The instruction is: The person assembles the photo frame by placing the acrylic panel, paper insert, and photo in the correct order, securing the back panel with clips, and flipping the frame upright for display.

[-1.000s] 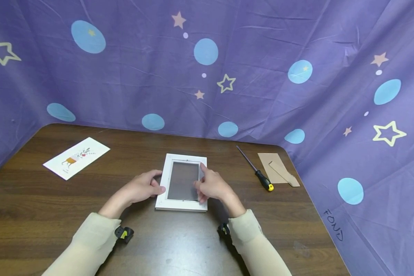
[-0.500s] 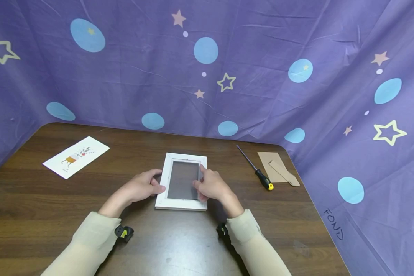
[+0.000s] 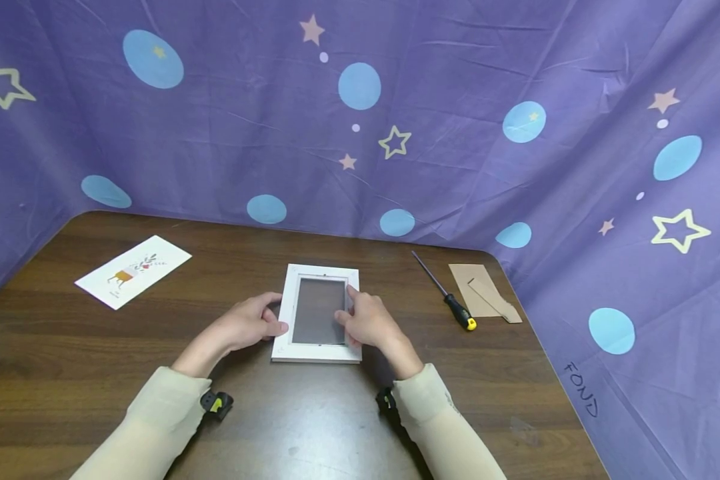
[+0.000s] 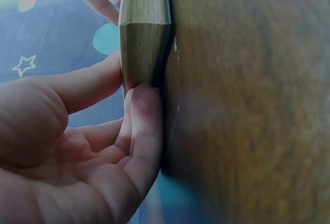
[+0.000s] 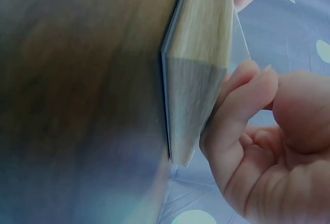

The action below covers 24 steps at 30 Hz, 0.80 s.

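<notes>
A white picture frame [image 3: 315, 353] lies on the brown table, its opening showing a grey pane [image 3: 317, 310]. My left hand [image 3: 252, 323] grips its left side, thumb on the top face and fingers against the outer edge. The left wrist view shows these fingers along the wooden side [image 4: 142, 54]. At the right side, my right hand [image 3: 369, 321] reaches over the border with bent fingers. In the right wrist view a clear sheet [image 5: 239, 41] rises from the frame to the thumb and fingertips, which pinch its edge.
A white card [image 3: 133, 273] with a printed animal lies at the left. Toward the right are a screwdriver [image 3: 450, 300] with a black and yellow handle, a tan board [image 3: 477, 287] and a narrow cardboard piece [image 3: 497, 303]. A purple patterned curtain [image 3: 444, 80] stands behind the table.
The right hand's lower fingers have drawn in slightly at the frame's right border. The left hand keeps its place, and the frame has barely shifted.
</notes>
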Available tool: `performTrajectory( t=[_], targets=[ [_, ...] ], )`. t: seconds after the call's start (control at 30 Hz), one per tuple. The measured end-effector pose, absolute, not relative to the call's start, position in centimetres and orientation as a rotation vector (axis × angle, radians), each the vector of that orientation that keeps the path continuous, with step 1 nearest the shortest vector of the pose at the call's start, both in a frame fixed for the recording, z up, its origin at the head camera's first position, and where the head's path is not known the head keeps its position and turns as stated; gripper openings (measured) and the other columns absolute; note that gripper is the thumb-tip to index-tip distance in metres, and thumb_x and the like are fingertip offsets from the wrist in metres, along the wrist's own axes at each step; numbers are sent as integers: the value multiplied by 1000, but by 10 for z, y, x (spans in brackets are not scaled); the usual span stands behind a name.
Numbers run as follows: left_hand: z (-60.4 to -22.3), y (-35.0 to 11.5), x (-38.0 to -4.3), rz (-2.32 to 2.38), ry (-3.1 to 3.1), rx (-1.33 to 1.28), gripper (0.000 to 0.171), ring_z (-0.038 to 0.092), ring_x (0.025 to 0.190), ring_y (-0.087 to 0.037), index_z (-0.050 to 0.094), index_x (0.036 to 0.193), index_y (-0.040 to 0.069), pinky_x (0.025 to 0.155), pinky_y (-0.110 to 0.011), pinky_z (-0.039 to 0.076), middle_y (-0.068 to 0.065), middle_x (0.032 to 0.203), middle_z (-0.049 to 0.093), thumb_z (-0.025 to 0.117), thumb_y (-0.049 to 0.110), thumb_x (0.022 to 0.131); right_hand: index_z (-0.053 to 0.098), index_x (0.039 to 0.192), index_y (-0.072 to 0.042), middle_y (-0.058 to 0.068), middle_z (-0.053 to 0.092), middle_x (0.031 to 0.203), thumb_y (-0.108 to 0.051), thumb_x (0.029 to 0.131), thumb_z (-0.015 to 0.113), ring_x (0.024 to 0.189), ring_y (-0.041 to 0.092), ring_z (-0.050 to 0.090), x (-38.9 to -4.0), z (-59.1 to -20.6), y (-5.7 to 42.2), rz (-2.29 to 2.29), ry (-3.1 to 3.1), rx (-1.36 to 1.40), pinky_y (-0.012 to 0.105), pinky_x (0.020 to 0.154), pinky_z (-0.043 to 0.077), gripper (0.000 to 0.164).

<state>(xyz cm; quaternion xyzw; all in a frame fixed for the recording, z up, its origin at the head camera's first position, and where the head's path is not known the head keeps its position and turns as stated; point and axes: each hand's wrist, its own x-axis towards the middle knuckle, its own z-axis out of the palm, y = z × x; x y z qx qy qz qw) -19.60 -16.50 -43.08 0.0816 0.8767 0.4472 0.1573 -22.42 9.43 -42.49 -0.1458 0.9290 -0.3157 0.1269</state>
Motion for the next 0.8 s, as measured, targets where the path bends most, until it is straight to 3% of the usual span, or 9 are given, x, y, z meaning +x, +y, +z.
performTrajectory(
  t=[0.13,0.43,0.8],
  targets=[
    [-431,-164,-197,1284,2512,233,74,64,83,-22,39,154,-13,73,-34,55,-12,94,69,77,13,96,31,163,6,-2,62,49,-20,107,64,38,11,56,-224,-425,94,-932,2703,-417,28,72,57,70],
    [-429,-163,-196,1271,2518,224,75,64,82,-23,39,154,-13,72,-34,54,-12,95,68,77,15,97,33,163,5,-4,57,44,-25,108,64,35,8,53,-225,-427,92,-805,2775,-423,35,91,59,70],
    [-430,-164,-195,1267,2512,211,75,64,84,-22,38,155,-12,73,-33,53,-12,97,69,76,16,97,36,162,3,-3,57,45,-25,107,65,35,8,53,-223,-426,90,-783,2788,-418,34,86,61,68]
  ],
)
